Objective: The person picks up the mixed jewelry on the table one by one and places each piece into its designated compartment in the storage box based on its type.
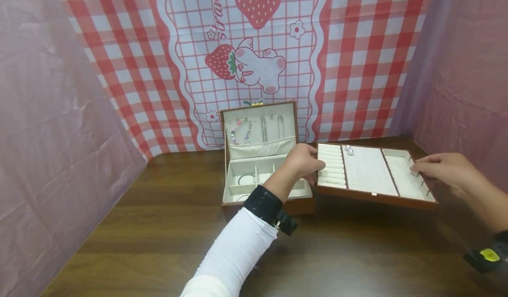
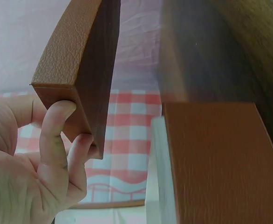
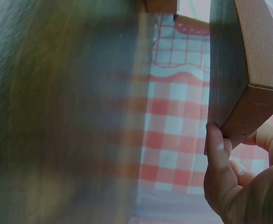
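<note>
Between both hands a brown jewelry tray (image 1: 369,171) is held up off the table, to the right of an open jewelry box (image 1: 267,206). My left hand (image 1: 303,162) grips its left end, beside the cream ring rolls. My right hand (image 1: 452,171) pinches the right end, near a row of small hooks. A pair of shiny earrings (image 1: 349,150) sits at the back of the tray's white middle panel. In the left wrist view, fingertips (image 2: 83,140) press the tray's brown underside edge. The right wrist view shows fingers under the tray's corner (image 3: 262,100).
Necklaces (image 1: 263,129) and a beaded bracelet (image 1: 240,131) hang inside the box's raised lid. Bangles (image 1: 247,179) lie in its cream compartments. A brown wooden table (image 1: 166,235) lies beneath. Behind hangs a red checked strawberry cloth (image 1: 353,68), with pink curtains (image 1: 51,112) at the sides.
</note>
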A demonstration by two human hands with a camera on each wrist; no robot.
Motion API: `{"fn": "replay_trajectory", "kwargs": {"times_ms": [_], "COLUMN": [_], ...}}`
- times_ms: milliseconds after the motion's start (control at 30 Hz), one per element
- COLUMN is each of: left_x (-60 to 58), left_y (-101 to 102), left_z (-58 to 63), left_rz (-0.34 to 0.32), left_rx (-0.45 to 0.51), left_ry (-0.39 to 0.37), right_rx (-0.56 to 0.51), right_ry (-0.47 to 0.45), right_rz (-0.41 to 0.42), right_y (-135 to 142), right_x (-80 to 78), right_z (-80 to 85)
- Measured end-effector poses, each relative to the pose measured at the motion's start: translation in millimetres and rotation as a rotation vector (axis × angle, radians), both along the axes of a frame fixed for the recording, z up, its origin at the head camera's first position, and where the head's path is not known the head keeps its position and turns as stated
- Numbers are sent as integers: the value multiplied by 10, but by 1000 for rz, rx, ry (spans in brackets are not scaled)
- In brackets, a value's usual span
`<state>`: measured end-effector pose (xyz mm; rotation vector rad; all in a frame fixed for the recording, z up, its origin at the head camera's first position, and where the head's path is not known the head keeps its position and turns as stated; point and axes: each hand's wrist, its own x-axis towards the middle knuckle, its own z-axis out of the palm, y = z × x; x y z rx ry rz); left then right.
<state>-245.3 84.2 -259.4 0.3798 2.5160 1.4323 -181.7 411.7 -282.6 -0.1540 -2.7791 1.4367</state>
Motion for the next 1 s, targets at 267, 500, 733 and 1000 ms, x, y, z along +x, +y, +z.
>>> {"fn": "replay_trajectory", "kwargs": {"times_ms": [267,500,733,1000], "left_x": [-26,-60,-53,-37], "left_y": [-312,-659,-1030,-1397], "left_z": [19,32,43,4], "left_rz": [-30,-58,-28,48], "left_rx": [120,206,190,185], "left_ry": [-16,-39,-59,-34], "right_rx": [-52,-82,-144,-197], "right_ry": [1,24,34,32], "right_rz": [30,59,96,102], "right_y": [-239,-531,-889,-1282], "right_x": [-87,-193,-301,-476], "right_z": [82,113,120,108]}}
